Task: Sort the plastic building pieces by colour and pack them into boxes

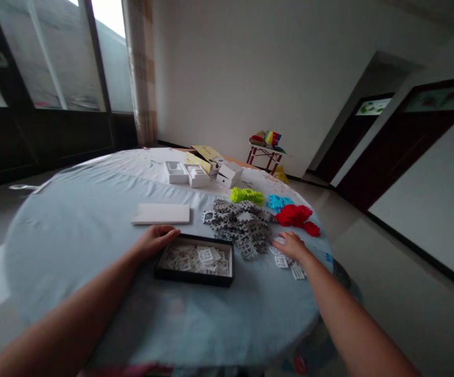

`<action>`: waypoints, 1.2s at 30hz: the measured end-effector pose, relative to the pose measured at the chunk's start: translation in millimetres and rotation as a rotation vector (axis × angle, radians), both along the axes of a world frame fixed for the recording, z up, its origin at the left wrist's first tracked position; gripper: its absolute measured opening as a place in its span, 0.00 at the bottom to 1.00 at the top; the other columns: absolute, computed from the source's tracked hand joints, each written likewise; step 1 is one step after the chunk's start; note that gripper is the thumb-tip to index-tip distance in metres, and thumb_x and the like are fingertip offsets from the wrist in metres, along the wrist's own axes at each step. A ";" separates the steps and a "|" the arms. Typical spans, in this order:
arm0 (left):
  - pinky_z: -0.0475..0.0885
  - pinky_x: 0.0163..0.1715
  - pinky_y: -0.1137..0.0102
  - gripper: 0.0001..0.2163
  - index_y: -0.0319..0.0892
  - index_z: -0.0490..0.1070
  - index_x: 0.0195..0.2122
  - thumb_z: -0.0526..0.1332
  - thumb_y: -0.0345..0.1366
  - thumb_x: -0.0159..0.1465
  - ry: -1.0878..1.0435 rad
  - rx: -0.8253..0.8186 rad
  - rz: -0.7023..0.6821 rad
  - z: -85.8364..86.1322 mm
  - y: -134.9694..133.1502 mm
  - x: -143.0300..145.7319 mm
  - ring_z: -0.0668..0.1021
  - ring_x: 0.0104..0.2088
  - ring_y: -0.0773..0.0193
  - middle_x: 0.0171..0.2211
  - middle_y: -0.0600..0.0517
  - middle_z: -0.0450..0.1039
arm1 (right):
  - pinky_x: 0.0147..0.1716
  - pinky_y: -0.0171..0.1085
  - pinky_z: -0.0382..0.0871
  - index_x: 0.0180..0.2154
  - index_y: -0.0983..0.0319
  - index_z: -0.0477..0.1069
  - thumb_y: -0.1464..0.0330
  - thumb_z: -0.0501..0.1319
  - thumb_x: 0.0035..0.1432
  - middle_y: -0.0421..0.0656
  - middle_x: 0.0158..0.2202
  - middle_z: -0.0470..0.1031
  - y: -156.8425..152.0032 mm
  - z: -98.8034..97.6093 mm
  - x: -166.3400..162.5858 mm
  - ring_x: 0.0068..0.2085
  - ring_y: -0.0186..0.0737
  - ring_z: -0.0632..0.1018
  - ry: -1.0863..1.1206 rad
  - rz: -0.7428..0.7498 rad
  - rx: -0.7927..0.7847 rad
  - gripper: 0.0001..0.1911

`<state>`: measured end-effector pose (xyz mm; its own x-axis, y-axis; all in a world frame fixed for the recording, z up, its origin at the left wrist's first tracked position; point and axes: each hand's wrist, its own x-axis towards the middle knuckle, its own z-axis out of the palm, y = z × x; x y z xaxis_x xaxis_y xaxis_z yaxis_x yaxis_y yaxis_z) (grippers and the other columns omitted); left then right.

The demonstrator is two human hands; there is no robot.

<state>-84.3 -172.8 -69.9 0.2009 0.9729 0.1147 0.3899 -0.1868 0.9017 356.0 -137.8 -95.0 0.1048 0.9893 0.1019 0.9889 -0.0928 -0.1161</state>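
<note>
My left hand (pixel 158 240) holds the back left corner of a black-rimmed open box (pixel 195 280), its fingers on the rim. Inside lie many small white plastic window-like pieces (pixel 207 255). On the right, my right hand (pixel 291 246) is closed, fingers bent down, at a few loose white plastic pieces (pixel 280 261); one shows at its fingertips. A heap of grey notched plastic pieces (pixel 246 222) lies between the box and this hand. Just behind the hand are red pieces (pixel 294 215).
A white lid-like panel (pixel 161 213) lies behind the box. Lime-green pieces (pixel 247 196) and blue pieces (pixel 279 202) sit beyond the grey heap. Farther back stand white boxes (pixel 197 176) and a yellow carton (pixel 209 154). The round table's cloth (pixel 69 225) hangs over its edge.
</note>
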 end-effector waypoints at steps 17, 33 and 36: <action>0.53 0.19 0.74 0.18 0.39 0.63 0.18 0.55 0.50 0.55 0.032 0.006 0.002 -7.5 3.4 -3.3 0.57 0.19 0.71 0.16 0.58 0.52 | 0.35 0.38 0.64 0.34 0.61 0.64 0.53 0.57 0.47 0.45 0.32 0.72 -6.7 -10.3 8.3 0.37 0.44 0.74 0.163 0.157 0.189 0.18; 0.59 0.20 0.74 0.18 0.39 0.68 0.20 0.57 0.52 0.52 0.045 -0.030 0.012 -6.0 4.4 -4.5 0.64 0.21 0.67 0.17 0.56 0.61 | 0.41 0.41 0.67 0.46 0.61 0.66 0.62 0.58 0.47 0.47 0.40 0.74 -5.1 -1.1 4.4 0.40 0.45 0.75 0.440 0.195 0.332 0.22; 0.61 0.22 0.74 0.18 0.39 0.70 0.22 0.58 0.51 0.52 0.055 -0.045 0.004 -5.1 3.7 -5.4 0.66 0.23 0.65 0.19 0.55 0.64 | 0.41 0.42 0.67 0.46 0.63 0.65 0.61 0.58 0.48 0.49 0.40 0.74 -1.7 -0.2 9.5 0.40 0.46 0.75 0.468 0.144 0.366 0.23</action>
